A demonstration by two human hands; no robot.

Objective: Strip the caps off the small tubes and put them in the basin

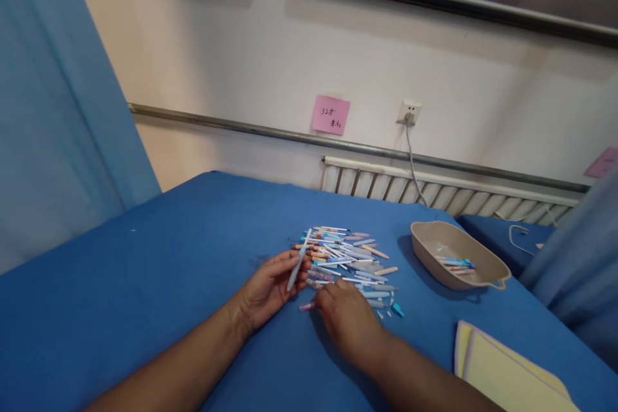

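My left hand (273,286) is closed around a slim pen (298,268), grey-blue at its lower part with a thin white end pointing up. It is held tilted just left of a spread pile of pens and pen parts (352,261). Low at the pile's front edge, my right hand (345,315) has its fingers pressed together on a pink patterned pen part (307,306), much of which the fingers hide. The pile mixes white sticks, grey-blue, peach and orange barrels. Small white bits and a turquoise cap (397,309) lie at its right front.
A beige plastic basin (437,230) with several pens inside stands to the right. Folded yellow cloths (512,367) lie at the front right. The blue-covered table (145,309) meets a wall with a radiator (376,183) and a plugged socket (409,112). Blue curtains (62,109) hang at both sides.
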